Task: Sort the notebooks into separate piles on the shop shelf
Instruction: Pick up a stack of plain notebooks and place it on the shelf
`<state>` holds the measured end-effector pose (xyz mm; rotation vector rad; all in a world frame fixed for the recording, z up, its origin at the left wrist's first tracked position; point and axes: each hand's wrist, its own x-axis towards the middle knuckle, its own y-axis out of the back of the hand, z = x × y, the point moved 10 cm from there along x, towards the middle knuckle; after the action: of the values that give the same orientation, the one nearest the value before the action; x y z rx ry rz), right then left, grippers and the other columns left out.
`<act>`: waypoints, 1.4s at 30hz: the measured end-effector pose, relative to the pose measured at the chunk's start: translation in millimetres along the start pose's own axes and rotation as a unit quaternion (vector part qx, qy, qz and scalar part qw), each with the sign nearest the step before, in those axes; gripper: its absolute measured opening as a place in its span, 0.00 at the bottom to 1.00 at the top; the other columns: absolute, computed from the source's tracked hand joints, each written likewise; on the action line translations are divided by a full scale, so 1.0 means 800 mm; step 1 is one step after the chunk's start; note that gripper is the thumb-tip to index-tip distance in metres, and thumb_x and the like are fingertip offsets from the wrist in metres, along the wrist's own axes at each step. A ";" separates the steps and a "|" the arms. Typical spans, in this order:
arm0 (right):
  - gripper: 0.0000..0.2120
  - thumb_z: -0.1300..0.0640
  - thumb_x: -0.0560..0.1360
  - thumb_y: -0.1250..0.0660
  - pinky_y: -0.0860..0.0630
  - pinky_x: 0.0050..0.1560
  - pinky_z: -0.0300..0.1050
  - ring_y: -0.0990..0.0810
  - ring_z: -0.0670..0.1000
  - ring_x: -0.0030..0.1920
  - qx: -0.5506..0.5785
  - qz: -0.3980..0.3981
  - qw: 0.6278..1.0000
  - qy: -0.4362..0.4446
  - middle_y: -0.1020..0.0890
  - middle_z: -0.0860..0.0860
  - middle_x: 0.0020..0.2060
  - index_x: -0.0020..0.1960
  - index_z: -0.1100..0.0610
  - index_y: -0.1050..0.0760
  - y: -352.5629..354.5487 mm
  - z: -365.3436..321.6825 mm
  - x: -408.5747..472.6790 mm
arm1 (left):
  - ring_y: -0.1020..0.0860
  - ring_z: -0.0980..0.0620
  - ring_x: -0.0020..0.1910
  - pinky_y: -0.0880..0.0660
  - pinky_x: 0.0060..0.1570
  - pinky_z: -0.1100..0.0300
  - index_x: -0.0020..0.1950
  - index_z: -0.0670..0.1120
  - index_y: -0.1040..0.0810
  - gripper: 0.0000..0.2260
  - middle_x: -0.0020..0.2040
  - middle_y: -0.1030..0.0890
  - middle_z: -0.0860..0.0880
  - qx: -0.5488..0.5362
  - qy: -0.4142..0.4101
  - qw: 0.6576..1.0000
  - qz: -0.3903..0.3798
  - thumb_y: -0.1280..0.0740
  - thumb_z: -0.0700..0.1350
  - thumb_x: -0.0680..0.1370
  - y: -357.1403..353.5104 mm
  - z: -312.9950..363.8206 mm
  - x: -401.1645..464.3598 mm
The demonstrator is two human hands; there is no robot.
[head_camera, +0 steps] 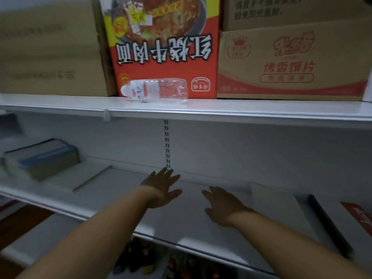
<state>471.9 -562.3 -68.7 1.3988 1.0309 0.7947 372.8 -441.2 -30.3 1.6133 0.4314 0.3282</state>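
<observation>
A white metal shop shelf (124, 184) runs across the view, dim and somewhat blurred, with a second shelf above it. Both hands reach in over its bare middle, apart from each other and holding nothing: the left hand (161, 190) has straight, spread fingers near the back panel, and the right hand (223, 206) lies palm down with relaxed fingers just above or on the shelf; contact cannot be told.

The notebooks sit off to either side. Well to the left of the left hand is a thick stack (43, 158) with a flat pale notebook (80, 178) beside it. To the right of the right hand lie a pale notebook (275, 202), a dark one (330, 224) and a red-printed one (358, 216) at the frame edge.

The likely trouble is sorting by guess: in this light the pale covers look alike and could land in the wrong pile. A hurried pull on the thick stack could also fan it out or slide it off the front lip. Above the hands, a plastic bottle (157, 90) lies on its side before cartons (165, 47); a knock to that shelf might roll it off.
</observation>
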 end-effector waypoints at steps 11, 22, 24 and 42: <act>0.30 0.49 0.79 0.44 0.48 0.75 0.50 0.52 0.56 0.76 -0.049 -0.011 0.992 0.120 0.52 0.56 0.77 0.77 0.52 0.52 -0.032 -0.294 0.072 | 0.57 0.48 0.78 0.55 0.75 0.50 0.79 0.53 0.53 0.29 0.79 0.56 0.47 -0.050 0.112 0.992 0.005 0.50 0.61 0.81 -0.049 -0.255 -0.156; 0.28 0.48 0.79 0.44 0.49 0.74 0.47 0.50 0.54 0.76 0.023 -0.009 0.991 0.130 0.45 0.54 0.76 0.76 0.54 0.47 -0.065 -0.419 0.209 | 0.59 0.51 0.77 0.59 0.75 0.46 0.79 0.54 0.54 0.29 0.79 0.57 0.49 -0.144 0.182 0.973 0.020 0.48 0.61 0.81 -0.098 -0.404 -0.174; 0.28 0.48 0.80 0.45 0.50 0.75 0.47 0.52 0.53 0.77 0.035 -0.011 0.990 0.135 0.46 0.53 0.76 0.77 0.53 0.48 -0.071 -0.444 0.249 | 0.60 0.51 0.77 0.59 0.74 0.46 0.79 0.54 0.54 0.29 0.79 0.57 0.49 -0.113 0.178 0.977 0.017 0.48 0.61 0.80 -0.099 -0.432 -0.163; 0.33 0.38 0.71 0.33 0.25 0.55 0.45 0.23 0.55 0.59 0.203 0.022 0.973 -0.103 0.23 0.56 0.61 0.65 0.61 0.30 -0.078 -0.473 0.459 | 0.60 0.50 0.77 0.61 0.75 0.50 0.79 0.51 0.54 0.30 0.79 0.57 0.48 -0.046 0.090 0.994 -0.030 0.49 0.60 0.81 -0.156 -0.599 -0.060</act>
<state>257.4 -80.4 -129.4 1.8159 1.0378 0.4690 101.1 -32.4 -109.5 1.4840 0.5933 0.4442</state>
